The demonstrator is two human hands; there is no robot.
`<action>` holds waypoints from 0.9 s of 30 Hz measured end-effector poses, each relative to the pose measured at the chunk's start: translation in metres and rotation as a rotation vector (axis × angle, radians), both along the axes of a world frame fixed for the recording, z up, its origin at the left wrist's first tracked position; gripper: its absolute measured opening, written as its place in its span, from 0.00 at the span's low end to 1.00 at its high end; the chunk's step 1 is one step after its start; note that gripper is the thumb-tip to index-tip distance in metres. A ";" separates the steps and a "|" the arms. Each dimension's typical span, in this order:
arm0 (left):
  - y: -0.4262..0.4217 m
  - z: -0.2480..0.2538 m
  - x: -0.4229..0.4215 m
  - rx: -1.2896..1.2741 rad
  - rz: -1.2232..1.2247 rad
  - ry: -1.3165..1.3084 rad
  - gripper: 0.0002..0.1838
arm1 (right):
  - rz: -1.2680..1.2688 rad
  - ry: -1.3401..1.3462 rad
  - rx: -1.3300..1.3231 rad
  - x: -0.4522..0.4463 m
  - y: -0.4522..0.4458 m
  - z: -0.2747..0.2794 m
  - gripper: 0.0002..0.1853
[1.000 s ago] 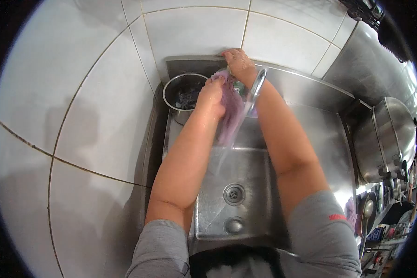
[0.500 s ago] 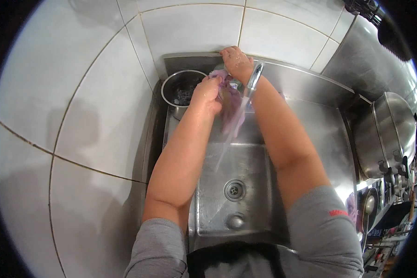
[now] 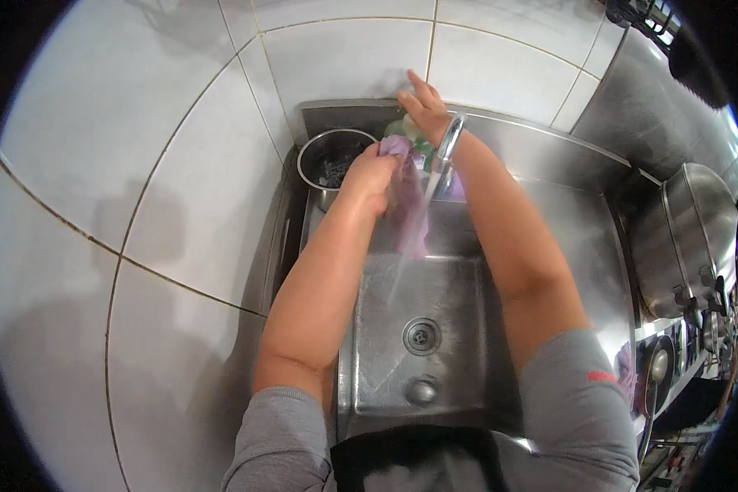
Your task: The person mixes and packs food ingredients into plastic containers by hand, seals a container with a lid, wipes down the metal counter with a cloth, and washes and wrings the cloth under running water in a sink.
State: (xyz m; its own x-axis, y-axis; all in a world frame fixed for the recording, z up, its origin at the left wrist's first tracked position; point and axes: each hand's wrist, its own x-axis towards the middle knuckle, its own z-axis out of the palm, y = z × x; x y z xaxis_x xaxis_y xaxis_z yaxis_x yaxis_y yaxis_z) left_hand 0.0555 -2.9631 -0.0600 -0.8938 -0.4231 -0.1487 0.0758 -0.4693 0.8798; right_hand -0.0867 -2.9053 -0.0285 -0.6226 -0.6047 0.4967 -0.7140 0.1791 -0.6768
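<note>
My left hand point(image 3: 369, 176) is closed around the upper end of a wet purple cloth point(image 3: 410, 225), which hangs down over the back of the steel sink point(image 3: 381, 361). Beyond the faucet point(image 3: 453, 135), my right hand point(image 3: 428, 108) is raised near the tiled wall with its fingers spread and nothing in them. Water runs from the faucet beside the cloth into the basin. Partly hidden behind the cloth and my right wrist are green and whitish items point(image 3: 423, 150), too covered to name.
A steel pot point(image 3: 305, 174) with dark, wiry-looking contents stands at the sink's back left corner. At the right is a large lidded steel pot point(image 3: 692, 238). A ladle point(image 3: 657, 366) lies beyond the counter's right edge. White tiles point(image 3: 180, 287) wall the left side.
My right hand has lifted, and its fingers have spread apart. My left hand keeps hold of the cloth, which hangs slightly lower. The view has shifted a little.
</note>
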 end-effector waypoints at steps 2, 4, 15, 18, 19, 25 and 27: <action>-0.002 -0.003 0.010 -0.109 0.004 0.010 0.16 | 0.093 -0.080 -0.175 0.021 0.025 -0.017 0.25; -0.006 -0.013 0.021 -0.074 0.038 0.056 0.17 | 0.136 -0.267 -0.364 0.029 0.057 -0.076 0.27; 0.063 -0.055 0.127 0.266 0.063 0.085 0.16 | -0.098 -0.524 -0.276 0.245 0.120 -0.256 0.31; 0.068 -0.100 0.123 0.269 0.155 -0.135 0.15 | 0.312 -1.354 -0.208 0.201 0.154 -0.235 0.24; 0.070 -0.100 0.123 0.221 0.190 -0.259 0.15 | 0.401 -1.418 -0.301 0.197 0.164 -0.207 0.24; 0.076 -0.192 0.091 0.438 0.152 -0.327 0.15 | 0.146 -0.927 -0.285 0.214 0.172 -0.178 0.25; 0.076 -0.221 0.088 0.587 -0.490 0.060 0.13 | 0.026 -0.620 -0.299 0.241 0.150 -0.158 0.24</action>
State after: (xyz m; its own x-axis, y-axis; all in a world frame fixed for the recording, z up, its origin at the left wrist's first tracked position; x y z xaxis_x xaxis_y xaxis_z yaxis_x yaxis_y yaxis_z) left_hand 0.1435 -2.8874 -0.2813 -0.9725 0.1575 -0.1718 -0.2219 -0.8507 0.4766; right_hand 0.1545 -2.7551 -0.1868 -0.8328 -0.5158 0.2013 -0.1804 -0.0909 -0.9794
